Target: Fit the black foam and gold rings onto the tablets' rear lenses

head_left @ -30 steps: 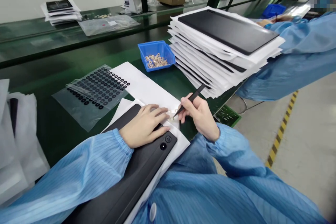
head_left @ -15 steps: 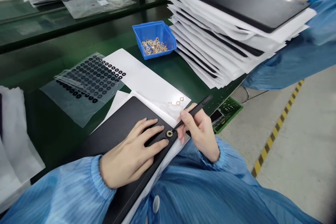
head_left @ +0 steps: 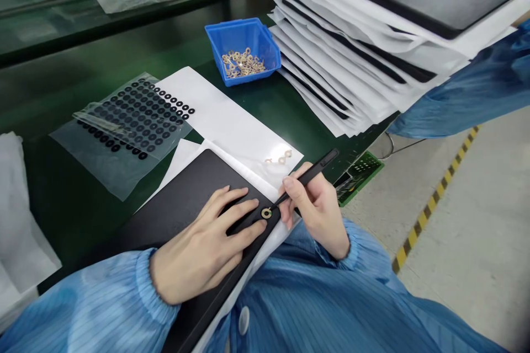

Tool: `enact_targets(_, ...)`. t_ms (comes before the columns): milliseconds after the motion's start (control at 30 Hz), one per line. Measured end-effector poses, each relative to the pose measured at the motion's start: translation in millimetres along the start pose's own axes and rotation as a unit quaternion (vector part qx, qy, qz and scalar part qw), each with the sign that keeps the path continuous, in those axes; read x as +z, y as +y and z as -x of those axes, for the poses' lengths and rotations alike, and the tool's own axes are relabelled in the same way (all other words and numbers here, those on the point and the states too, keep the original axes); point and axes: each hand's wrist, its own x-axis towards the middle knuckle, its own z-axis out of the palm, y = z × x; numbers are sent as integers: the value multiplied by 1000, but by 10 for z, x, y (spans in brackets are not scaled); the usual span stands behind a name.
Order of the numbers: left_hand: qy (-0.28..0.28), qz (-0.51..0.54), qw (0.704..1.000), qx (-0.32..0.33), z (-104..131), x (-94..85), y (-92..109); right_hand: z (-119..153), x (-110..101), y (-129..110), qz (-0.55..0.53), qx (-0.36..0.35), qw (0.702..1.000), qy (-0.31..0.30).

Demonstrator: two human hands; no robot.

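A black flat panel [head_left: 207, 193] lies on white paper in front of me. My left hand [head_left: 207, 242] rests on it with fingers spread, holding it down. The left fingertips are close beside a small tan ring [head_left: 266, 213] set in a round spot near the panel's corner. My right hand [head_left: 312, 207] is closed around slim black tweezers [head_left: 317, 168], and their tip touches the ring's edge or hovers just over it; I cannot tell which. Beyond the panel, a white sheet [head_left: 227, 116] carries a few more tan rings [head_left: 284, 158].
A blue bin [head_left: 271, 63] of tan rings stands behind the sheet. At left, black rings lie on a clear film [head_left: 99, 157]. A tall stack of panels and paper [head_left: 351, 66] rises at right, near another person's blue sleeve [head_left: 467, 99]. A green crate [head_left: 364, 176] sits below the table edge.
The view has shifted slightly, so the bin and stack sit higher in the picture. Both hands, the tweezers and the ring keep nearly the same positions relative to the panel.
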Motion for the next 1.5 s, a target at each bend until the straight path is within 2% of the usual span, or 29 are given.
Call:
enact_targets(467,12,2,1000,4,-15,10,3,9,-20,22,10,-28,1000,-8)
enact_targets(567,22,-5,1000,6,-24,22,3,30,-20,67,31,-82,996,-7)
enact_targets(700,28,-17,999,14,-42,43,-11,77,-23,162,41,-197,979,-4)
enact_targets(767,30,-27,999,17,-57,50,-14,93,-23,209,28,-227,973,-2)
enact_targets(933,30,-42,999,4,-82,68,2,102,-18,276,-26,-223,974,3)
enact_targets(1200,35,-49,998,-19,-82,73,40,104,-51,287,0,-244,970,-18)
enact_targets(1400,56,-50,997,-17,-159,33,44,134,23,294,27,-247,968,30)
enact_targets(1500,66,-47,997,-18,-166,35,46,151,26,200,29,-263,964,34)
